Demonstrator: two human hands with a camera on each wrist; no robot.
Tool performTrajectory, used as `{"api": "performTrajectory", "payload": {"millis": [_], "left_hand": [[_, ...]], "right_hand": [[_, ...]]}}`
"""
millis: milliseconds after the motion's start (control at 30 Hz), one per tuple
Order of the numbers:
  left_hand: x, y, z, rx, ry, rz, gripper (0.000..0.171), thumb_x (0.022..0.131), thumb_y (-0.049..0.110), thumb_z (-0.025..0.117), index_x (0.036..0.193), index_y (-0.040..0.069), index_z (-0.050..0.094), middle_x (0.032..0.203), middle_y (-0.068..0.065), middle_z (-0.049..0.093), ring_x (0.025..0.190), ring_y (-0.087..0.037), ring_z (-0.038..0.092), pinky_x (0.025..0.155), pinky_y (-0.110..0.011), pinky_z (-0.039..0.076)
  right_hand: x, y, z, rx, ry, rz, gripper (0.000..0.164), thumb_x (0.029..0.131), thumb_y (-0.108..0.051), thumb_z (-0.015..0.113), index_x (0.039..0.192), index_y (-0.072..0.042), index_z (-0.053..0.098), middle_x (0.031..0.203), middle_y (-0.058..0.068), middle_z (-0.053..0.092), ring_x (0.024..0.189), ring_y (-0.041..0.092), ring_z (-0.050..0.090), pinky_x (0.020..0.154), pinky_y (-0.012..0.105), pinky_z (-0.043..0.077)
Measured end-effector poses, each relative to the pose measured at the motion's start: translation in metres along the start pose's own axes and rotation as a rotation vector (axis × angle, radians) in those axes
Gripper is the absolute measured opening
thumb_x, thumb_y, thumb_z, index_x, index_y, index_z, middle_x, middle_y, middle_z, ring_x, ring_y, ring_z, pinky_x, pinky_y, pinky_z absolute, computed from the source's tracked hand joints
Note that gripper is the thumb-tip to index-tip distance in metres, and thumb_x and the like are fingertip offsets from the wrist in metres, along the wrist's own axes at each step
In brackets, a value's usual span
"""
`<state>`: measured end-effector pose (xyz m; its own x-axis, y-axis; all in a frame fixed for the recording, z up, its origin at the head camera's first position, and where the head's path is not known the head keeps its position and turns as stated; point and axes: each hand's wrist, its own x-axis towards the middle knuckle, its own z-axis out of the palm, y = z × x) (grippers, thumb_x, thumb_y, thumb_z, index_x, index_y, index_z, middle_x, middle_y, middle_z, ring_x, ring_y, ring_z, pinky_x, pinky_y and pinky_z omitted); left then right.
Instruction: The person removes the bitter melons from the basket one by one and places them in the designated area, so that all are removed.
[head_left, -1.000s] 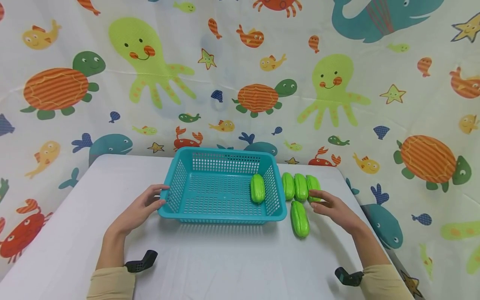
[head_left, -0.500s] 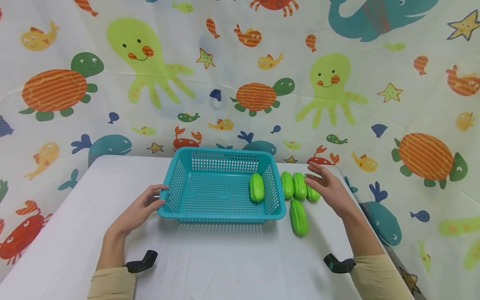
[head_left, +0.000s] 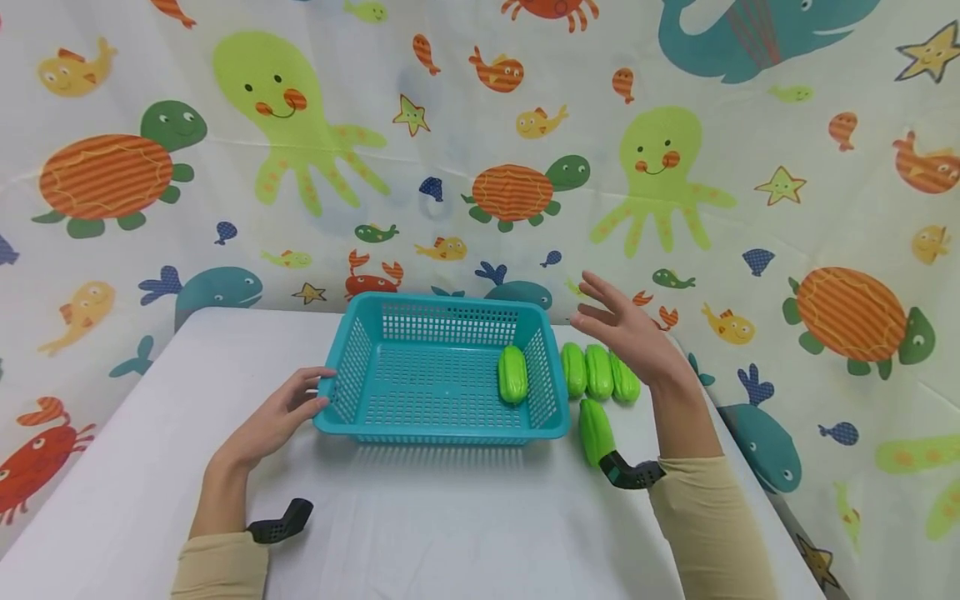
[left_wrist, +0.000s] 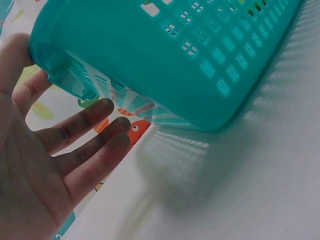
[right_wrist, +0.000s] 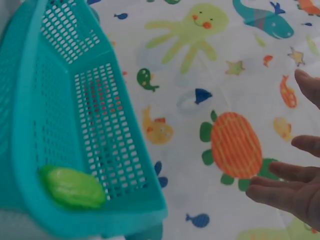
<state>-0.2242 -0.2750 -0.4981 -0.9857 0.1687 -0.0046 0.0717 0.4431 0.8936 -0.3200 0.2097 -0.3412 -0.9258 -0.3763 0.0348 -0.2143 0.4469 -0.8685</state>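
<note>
My left hand [head_left: 272, 419] touches the left rim of a teal perforated plastic basket [head_left: 450, 432] with thumb and fingertip. Its other fingers extend loosely beside the basket wall in the left wrist view. My right hand [head_left: 626, 329] is raised past the basket's right end, its fingers spread and holding nothing. Inside the basket, at the right, lies one plump, ridged green vegetable shaped like a short cucumber [head_left: 513, 375]. Right of the basket, three similar vegetables [head_left: 598, 372] lie side by side. Another [head_left: 595, 429] lies in front of them, its near end covered by the right wrist camera.
A white-covered table [head_left: 420, 525] bears everything. Behind it hangs a curtain [head_left: 480, 108] printed with sea animals. A black wrist camera [head_left: 281, 522] sits on the left forearm, another [head_left: 630, 472] on the right.
My right hand has lifted away from the row of green vegetables, moving up and to the left, with nothing in it. My left hand and the basket have stayed in place.
</note>
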Motion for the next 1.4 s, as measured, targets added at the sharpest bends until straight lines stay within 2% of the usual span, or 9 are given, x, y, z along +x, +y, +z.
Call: {"api": "performTrajectory", "payload": {"millis": [133,233,500,667,867,1100,1400], "left_hand": [[0.0,0.001,-0.001,0.001,0.003,-0.001,0.054,0.102,0.036,0.051,0.149,0.017,0.032,0.15,-0.028,0.03,0.134,-0.054,0.03,0.1,-0.071,0.033],[0.0,0.002,-0.001,0.0,0.005,-0.001,0.054,0.102,0.036,0.051,0.149,0.017,0.032,0.15,-0.028,0.031,0.134,-0.054,0.031,0.1,-0.071,0.034],[-0.001,0.0,0.0,-0.013,0.003,0.011,0.053,0.102,0.035,0.051,0.148,0.018,0.033,0.149,-0.027,0.033,0.134,-0.053,0.031,0.1,-0.071,0.033],[-0.001,-0.002,-0.001,-0.015,0.001,0.015,0.053,0.102,0.035,0.051,0.148,0.018,0.033,0.15,-0.027,0.031,0.135,-0.053,0.031,0.1,-0.07,0.034],[-0.001,-0.002,-0.001,-0.016,0.0,0.019,0.052,0.102,0.035,0.051,0.148,0.018,0.033,0.15,-0.026,0.031,0.135,-0.053,0.03,0.101,-0.07,0.034],[0.0,0.0,-0.002,-0.006,0.003,0.009,0.053,0.101,0.037,0.052,0.147,0.017,0.034,0.15,-0.027,0.031,0.135,-0.053,0.029,0.101,-0.07,0.032],[0.0,-0.001,-0.003,-0.001,0.005,-0.001,0.053,0.101,0.038,0.052,0.147,0.018,0.034,0.149,-0.028,0.032,0.135,-0.053,0.031,0.101,-0.07,0.033]], "right_hand": [[0.027,-0.008,0.01,0.034,-0.042,-0.079,0.078,0.091,-0.032,0.071,0.154,-0.034,0.026,0.157,0.0,0.03,0.143,0.024,0.033,0.109,0.054,0.035],[0.047,-0.006,0.019,0.06,-0.076,-0.105,0.079,0.09,-0.024,0.072,0.154,-0.03,0.026,0.157,0.003,0.031,0.143,0.025,0.031,0.109,0.053,0.036],[0.083,0.012,0.048,0.05,-0.119,-0.005,0.08,0.089,-0.026,0.074,0.154,-0.031,0.028,0.157,0.002,0.031,0.144,0.029,0.03,0.112,0.053,0.031],[0.099,0.024,0.063,0.05,-0.193,0.029,0.083,0.089,-0.021,0.074,0.155,-0.027,0.026,0.158,0.005,0.029,0.144,0.03,0.029,0.113,0.053,0.03],[0.108,0.032,0.076,-0.058,-0.241,0.072,0.082,0.089,-0.019,0.073,0.155,-0.022,0.026,0.158,0.012,0.027,0.143,0.036,0.028,0.112,0.054,0.031],[0.109,0.045,0.086,-0.301,-0.265,0.116,0.076,0.087,-0.026,0.074,0.152,-0.016,0.035,0.155,0.012,0.035,0.139,0.037,0.035,0.112,0.053,0.031],[0.112,0.048,0.091,-0.345,-0.32,0.259,0.075,0.087,-0.029,0.074,0.151,-0.019,0.037,0.154,0.014,0.036,0.142,0.036,0.03,0.113,0.055,0.028]]}}
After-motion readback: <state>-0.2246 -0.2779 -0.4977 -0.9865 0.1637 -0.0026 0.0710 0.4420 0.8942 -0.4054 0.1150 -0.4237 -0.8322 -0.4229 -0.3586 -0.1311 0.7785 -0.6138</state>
